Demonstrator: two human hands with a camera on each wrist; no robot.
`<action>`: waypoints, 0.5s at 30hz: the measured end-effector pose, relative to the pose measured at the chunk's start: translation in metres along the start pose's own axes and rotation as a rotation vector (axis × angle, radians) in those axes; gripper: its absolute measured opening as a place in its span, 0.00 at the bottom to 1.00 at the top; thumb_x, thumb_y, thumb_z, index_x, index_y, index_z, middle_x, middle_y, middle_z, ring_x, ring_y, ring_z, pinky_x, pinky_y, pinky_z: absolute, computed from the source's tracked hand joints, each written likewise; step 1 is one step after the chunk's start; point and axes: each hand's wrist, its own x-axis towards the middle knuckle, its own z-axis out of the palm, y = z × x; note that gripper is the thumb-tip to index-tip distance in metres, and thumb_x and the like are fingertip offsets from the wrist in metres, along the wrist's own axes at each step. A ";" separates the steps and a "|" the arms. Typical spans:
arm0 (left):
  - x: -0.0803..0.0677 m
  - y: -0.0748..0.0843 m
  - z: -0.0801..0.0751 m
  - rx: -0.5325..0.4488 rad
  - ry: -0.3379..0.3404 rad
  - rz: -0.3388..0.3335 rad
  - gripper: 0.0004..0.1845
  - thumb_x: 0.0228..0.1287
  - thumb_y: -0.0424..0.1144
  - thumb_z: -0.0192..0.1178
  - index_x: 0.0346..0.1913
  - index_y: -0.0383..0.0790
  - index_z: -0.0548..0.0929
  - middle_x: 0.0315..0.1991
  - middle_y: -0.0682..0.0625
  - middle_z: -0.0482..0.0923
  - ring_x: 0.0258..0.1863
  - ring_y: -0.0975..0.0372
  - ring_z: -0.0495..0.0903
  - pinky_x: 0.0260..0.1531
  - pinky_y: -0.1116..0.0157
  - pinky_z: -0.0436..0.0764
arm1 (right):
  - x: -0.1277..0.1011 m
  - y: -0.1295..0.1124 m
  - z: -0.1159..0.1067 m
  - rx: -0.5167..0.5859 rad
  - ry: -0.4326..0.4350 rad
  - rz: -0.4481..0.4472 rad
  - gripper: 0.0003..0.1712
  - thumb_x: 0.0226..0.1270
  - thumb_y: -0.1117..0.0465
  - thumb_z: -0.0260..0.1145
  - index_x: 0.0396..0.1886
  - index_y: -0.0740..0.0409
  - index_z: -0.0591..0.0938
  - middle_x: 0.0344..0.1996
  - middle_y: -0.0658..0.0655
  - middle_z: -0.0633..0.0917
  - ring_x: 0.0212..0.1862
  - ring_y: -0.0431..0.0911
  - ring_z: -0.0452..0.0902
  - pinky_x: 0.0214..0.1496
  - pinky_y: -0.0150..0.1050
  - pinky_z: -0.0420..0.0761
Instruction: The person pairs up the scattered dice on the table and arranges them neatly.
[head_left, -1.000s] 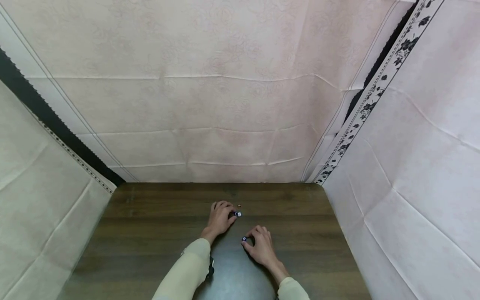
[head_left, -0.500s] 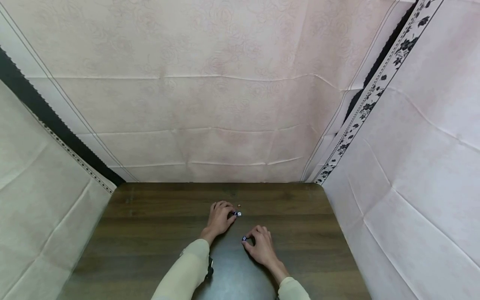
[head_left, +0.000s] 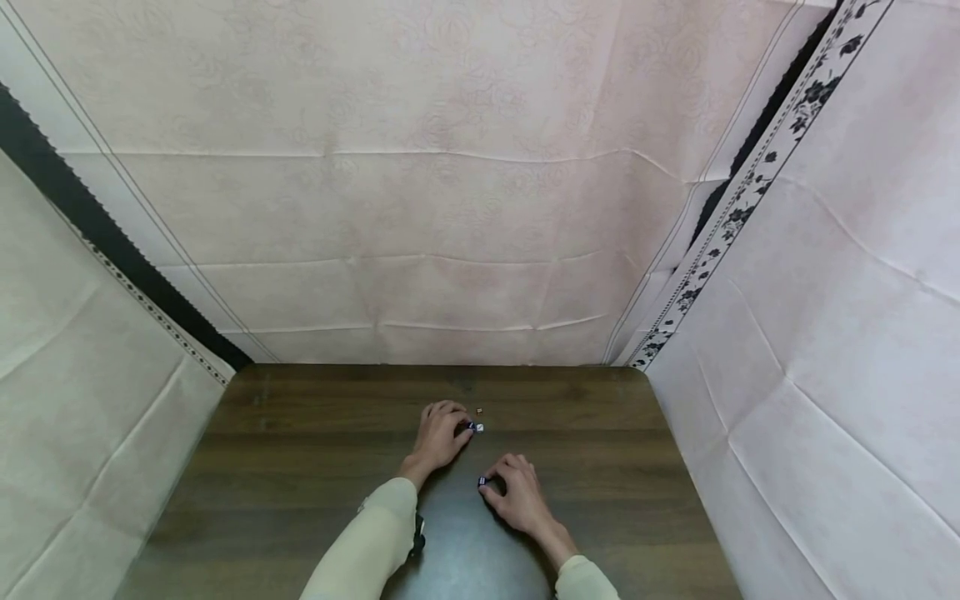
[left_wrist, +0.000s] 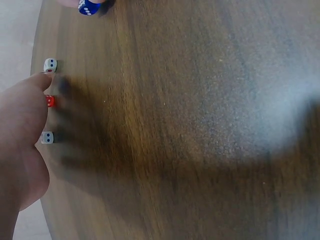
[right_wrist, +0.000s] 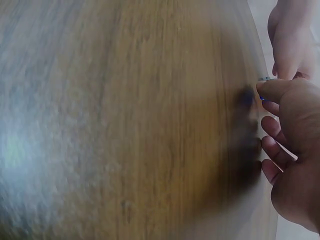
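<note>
Blue die (head_left: pixel 482 482) pinched between thumb and forefinger of the right hand (head_left: pixel 517 493), nearside of the left. Left hand (head_left: pixel 441 435) bent beside a white die (head_left: pixel 480 427); whether gripping, cannot tell. Red die (left_wrist: pixel 50 101), second white die (left_wrist: pixel 48 137) partly behind that hand. Brown wooden table (head_left: pixel 322 467) beneath.

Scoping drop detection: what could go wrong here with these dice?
The blue die sits at the fingertips of the right hand, so it could slip.
A white die lies close beside the left hand; a small shift might nudge it.
The right wrist view mostly hides the blue die, so a drop may go unseen there.
</note>
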 end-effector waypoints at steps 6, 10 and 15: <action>0.000 0.003 -0.004 0.013 -0.013 -0.017 0.09 0.79 0.44 0.74 0.53 0.46 0.95 0.66 0.46 0.88 0.74 0.44 0.80 0.81 0.33 0.67 | -0.001 -0.004 0.002 -0.003 -0.027 -0.062 0.08 0.70 0.57 0.84 0.44 0.49 0.94 0.43 0.46 0.87 0.49 0.41 0.77 0.52 0.40 0.71; -0.002 0.007 -0.009 0.006 -0.018 -0.020 0.09 0.78 0.43 0.74 0.53 0.45 0.95 0.66 0.45 0.88 0.74 0.43 0.80 0.81 0.32 0.67 | -0.002 -0.006 0.002 0.003 -0.037 -0.071 0.08 0.70 0.57 0.84 0.44 0.49 0.94 0.44 0.46 0.87 0.50 0.42 0.77 0.52 0.40 0.72; -0.004 0.009 -0.012 -0.003 -0.011 -0.011 0.09 0.77 0.42 0.74 0.53 0.44 0.95 0.66 0.45 0.88 0.74 0.43 0.80 0.81 0.33 0.67 | -0.002 -0.007 0.003 -0.008 -0.054 -0.061 0.08 0.71 0.56 0.84 0.45 0.48 0.94 0.45 0.46 0.87 0.50 0.42 0.76 0.53 0.40 0.72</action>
